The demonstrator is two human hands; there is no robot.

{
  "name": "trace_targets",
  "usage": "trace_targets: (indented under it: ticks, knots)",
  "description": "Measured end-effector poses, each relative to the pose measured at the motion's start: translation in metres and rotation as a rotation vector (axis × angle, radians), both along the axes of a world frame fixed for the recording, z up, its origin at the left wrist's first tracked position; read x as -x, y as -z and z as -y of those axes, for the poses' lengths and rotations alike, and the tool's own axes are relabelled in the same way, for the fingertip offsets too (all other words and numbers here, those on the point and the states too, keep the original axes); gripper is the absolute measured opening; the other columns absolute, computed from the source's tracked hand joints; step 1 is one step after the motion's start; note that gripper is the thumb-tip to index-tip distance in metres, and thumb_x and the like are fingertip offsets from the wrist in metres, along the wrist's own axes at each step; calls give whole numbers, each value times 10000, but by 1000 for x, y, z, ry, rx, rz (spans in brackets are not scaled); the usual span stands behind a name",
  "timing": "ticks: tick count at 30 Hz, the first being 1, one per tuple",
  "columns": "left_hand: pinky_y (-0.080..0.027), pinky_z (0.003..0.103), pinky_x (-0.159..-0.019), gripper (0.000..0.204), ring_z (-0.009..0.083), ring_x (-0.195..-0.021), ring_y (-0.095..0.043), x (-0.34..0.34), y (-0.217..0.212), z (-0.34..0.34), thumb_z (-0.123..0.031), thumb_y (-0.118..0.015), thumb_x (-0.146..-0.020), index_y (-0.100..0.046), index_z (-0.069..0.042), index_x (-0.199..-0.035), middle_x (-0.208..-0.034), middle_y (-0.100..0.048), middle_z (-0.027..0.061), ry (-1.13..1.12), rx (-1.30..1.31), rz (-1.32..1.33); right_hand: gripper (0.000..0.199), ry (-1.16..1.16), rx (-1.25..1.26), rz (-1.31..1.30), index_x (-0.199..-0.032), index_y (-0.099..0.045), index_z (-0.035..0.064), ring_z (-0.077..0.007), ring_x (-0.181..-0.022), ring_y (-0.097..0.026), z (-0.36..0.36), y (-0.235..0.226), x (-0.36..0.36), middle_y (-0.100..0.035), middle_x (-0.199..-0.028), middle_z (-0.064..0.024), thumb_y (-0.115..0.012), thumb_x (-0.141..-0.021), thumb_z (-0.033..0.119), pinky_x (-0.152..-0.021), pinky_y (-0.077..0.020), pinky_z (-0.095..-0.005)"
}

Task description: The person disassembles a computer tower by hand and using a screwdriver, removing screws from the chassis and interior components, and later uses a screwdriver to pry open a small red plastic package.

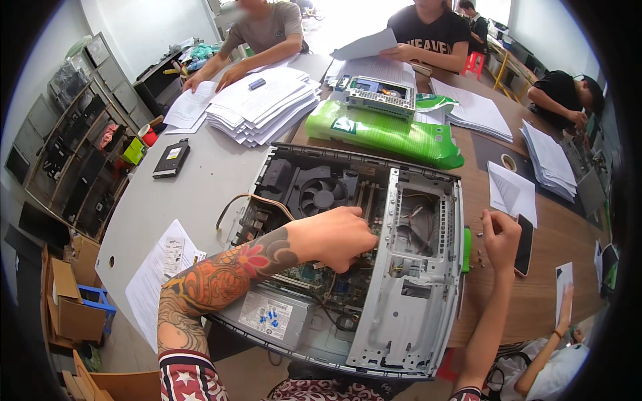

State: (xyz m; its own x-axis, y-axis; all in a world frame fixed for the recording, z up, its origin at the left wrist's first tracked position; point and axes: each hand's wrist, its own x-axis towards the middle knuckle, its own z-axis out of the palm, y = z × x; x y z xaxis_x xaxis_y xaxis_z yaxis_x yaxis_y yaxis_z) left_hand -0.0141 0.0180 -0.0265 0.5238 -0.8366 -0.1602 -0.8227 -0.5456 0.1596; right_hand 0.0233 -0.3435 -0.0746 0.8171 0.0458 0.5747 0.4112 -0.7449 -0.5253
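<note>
An opened desktop computer case (pixel 408 321) lies in front of me, its inside facing up. My left hand (pixel 334 237) reaches into it over the circuit board, beside the black cooling fan (pixel 318 194). Its fingers are curled down together, and the tips are hidden. To the right of the case, above the table, my right hand (pixel 501 237) is raised with the fingers closed in a pinch; anything between them is too small to make out. Loose small screws (pixel 479 252) lie below it. On the silver power supply (pixel 274 321) sit several small blue pieces (pixel 269 317).
A phone (pixel 525 246) lies beside my right hand. Behind the case are a green package (pixel 381 134), a metal drive cage (pixel 381 97) and paper stacks (pixel 264 103). A black drive (pixel 172 159) sits at left. Other people (pixel 267 33) work around the table.
</note>
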Motion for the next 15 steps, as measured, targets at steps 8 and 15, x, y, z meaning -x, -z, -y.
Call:
trace_targets:
  ticks: [8, 15]
  knots:
    - [-439, 359, -899, 203, 262, -940, -636, 1, -3, -1, -96, -701, -685, -636, -22, -863, -901, -673, 88, 3, -42, -21, 205, -42, -15, 126, -762, -658, -45, -49, -494, -452, 0, 0, -2, -564, -572, -29, -668, -922, 82, -469, -316, -257]
    - [-439, 367, -926, 195, 268, -947, -633, 2, -5, -1, -57, -682, -685, -636, -22, -871, -916, -670, 93, 16, 9, -9, 198, -36, -14, 131, -766, -661, -47, -53, -491, -450, 1, -1, -1, -572, -575, -32, -669, -919, 79, -470, -319, -259]
